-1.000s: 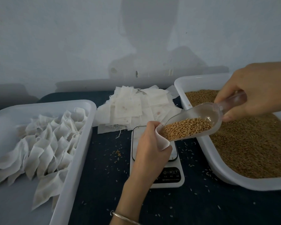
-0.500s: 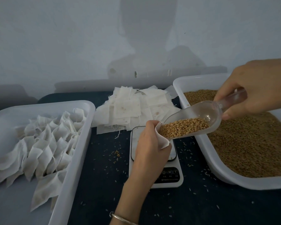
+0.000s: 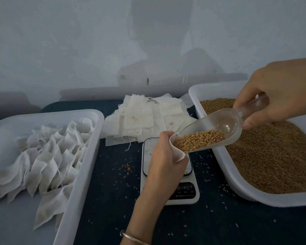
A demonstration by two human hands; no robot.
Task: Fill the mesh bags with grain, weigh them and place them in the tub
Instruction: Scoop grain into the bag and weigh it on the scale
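A small white mesh bag (image 3: 177, 150) is held open in the left hand (image 3: 163, 162), whose grip is curled around it above a white digital kitchen scale (image 3: 170, 175); most of the bag is hidden behind the fingers, with only its folded rim showing. Touching that rim is the lip of one clear plastic scoop (image 3: 209, 137), tilted down toward the bag and part-filled with golden-brown grain (image 3: 200, 139). The right hand (image 3: 279, 92) clasps the scoop's handle in a closed grip, thumb beneath.

Two white plastic tubs sit on the dark blue desk (image 3: 113, 200). The tub on the right (image 3: 237, 188) holds a deep bed of loose grain (image 3: 276, 160) and is cut off at the picture's edge. The tub on the left (image 3: 81, 174) holds many filled mesh bags (image 3: 48, 160), lying overlapped in rows; they are too crowded to count, and the tub runs out of view at the left and bottom.

Behind the scale lies one loose heap of flat, empty mesh bags (image 3: 145, 117). Stray kernels (image 3: 127, 167) are scattered over the desk around the scale. The scale's display is too dim to read. A thin metal bangle (image 3: 134, 238) circles the left wrist.
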